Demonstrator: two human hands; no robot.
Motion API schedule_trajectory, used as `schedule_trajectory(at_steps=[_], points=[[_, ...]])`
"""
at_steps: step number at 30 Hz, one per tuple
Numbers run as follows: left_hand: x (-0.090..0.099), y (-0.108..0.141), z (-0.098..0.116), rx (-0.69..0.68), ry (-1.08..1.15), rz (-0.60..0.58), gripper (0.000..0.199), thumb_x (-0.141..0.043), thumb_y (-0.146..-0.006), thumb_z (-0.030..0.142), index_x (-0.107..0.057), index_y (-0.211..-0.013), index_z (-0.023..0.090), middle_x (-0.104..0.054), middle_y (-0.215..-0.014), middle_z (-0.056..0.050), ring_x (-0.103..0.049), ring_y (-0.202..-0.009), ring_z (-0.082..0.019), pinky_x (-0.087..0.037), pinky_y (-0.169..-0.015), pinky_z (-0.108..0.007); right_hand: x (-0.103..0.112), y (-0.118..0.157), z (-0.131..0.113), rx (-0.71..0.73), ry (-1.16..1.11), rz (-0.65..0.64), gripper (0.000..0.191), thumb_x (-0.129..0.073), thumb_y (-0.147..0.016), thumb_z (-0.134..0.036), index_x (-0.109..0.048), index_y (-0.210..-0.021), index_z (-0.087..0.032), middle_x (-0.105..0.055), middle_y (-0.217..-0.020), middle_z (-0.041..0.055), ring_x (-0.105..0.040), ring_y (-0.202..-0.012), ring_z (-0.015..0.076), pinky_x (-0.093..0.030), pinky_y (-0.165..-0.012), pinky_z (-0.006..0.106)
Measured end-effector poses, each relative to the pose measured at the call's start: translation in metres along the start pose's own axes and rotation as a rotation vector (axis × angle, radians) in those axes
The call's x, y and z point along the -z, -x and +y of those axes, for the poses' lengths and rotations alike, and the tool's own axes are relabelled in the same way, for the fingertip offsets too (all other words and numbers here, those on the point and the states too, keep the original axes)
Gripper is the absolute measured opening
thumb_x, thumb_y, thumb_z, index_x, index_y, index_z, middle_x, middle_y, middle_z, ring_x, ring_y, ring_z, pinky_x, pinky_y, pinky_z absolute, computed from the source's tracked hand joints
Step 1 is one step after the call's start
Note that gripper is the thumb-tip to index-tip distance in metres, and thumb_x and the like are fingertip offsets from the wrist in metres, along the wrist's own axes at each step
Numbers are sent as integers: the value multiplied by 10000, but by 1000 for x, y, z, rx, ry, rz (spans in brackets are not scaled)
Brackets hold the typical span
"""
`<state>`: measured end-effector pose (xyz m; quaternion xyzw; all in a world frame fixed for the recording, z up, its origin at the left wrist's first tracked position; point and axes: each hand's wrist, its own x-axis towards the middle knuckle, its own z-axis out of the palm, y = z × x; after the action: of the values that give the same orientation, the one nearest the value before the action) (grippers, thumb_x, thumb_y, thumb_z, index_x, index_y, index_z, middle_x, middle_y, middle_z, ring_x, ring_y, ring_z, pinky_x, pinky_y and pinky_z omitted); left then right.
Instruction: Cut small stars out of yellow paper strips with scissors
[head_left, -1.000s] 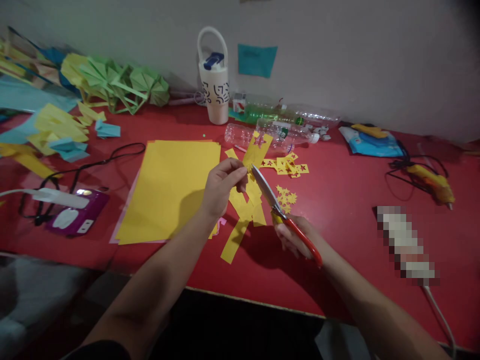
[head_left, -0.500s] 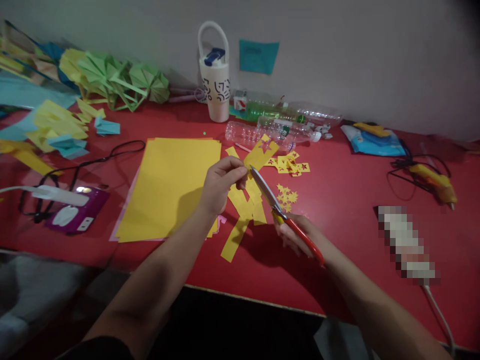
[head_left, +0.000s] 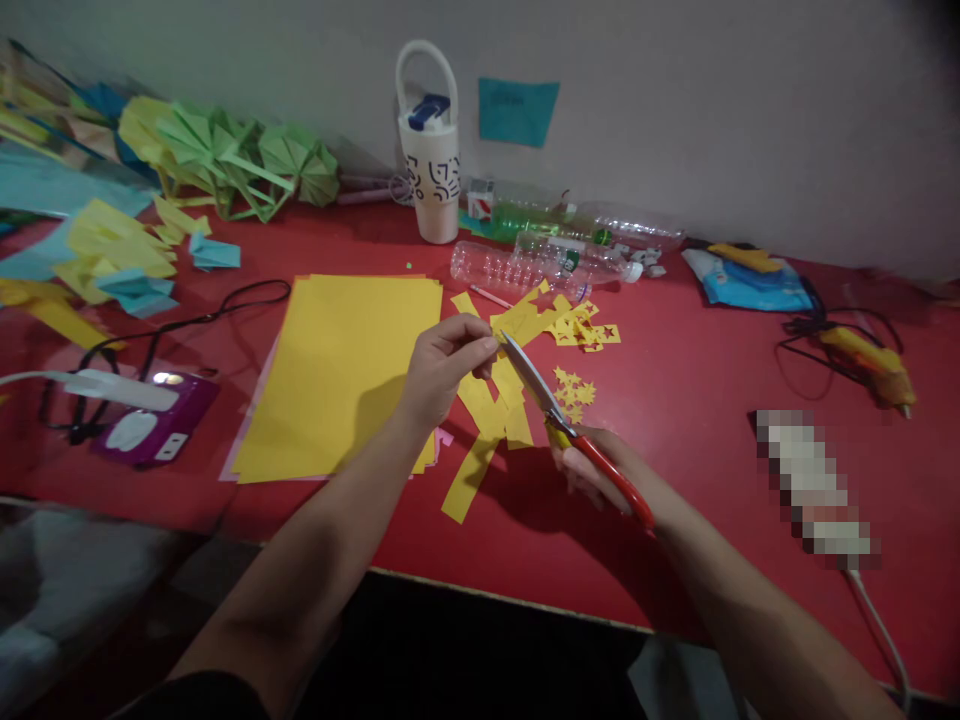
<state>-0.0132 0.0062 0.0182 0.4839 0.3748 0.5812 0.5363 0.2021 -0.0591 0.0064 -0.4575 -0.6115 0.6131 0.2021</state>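
My left hand [head_left: 450, 365] is closed in a pinch on a piece of yellow paper [head_left: 497, 332], mostly hidden by the fingertips. In my right hand [head_left: 592, 465] are red-handled scissors [head_left: 536, 385], their tips touching or almost touching the paper by my left fingers. Beneath both hands lie loose yellow paper strips [head_left: 472, 480]. Small yellow stars [head_left: 574, 395] form a little pile beyond the scissors. Behind them rest yellow scraps with star-shaped holes [head_left: 589, 330].
A stack of yellow sheets [head_left: 337, 350] lies left of my hands. Plastic bottles [head_left: 517, 265] and a white tumbler [head_left: 435, 190] stand or lie at the back. A purple power socket [head_left: 161, 425] is at left, a yellow glue gun [head_left: 866, 365] at right.
The yellow strip with a star-shaped hole, raised beyond my left fingertips before, has dropped towards the strips and scraps. The scissors and both hands have barely moved.
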Motion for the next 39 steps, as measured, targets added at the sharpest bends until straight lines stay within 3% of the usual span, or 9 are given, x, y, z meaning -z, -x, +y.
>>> schedule_trajectory(at_steps=[12, 30, 39], points=[[1, 0, 1, -1, -4, -5, 59, -671, -673, 226, -643, -624, 209, -558, -524, 37, -506, -462, -67, -451, -472, -216, -1, 1, -3, 0, -1, 2, 526, -562, -820, -716, -406, -661, -239, -380, -503, -81, -373, -407, 81, -419, -448, 250], [2, -2, 0, -6, 23, -17, 63, -682, -641, 218, -635, -611, 188, -556, -503, 51, -502, -443, -49, -447, -447, -179, -2, 2, -1, -16, 11, 0, 612, -497, -786, -820, -409, -646, -230, -401, -478, -77, -356, -353, 60, -360, -376, 223], [2, -3, 1, -1, 10, -14, 66, -675, -629, 223, -626, -602, 188, -552, -503, 47, -501, -438, -51, -443, -438, -185, 0, 3, -1, 6, -6, -10, 562, -518, -827, -755, -400, -643, -238, -377, -474, -79, -376, -377, 73, -372, -382, 220]])
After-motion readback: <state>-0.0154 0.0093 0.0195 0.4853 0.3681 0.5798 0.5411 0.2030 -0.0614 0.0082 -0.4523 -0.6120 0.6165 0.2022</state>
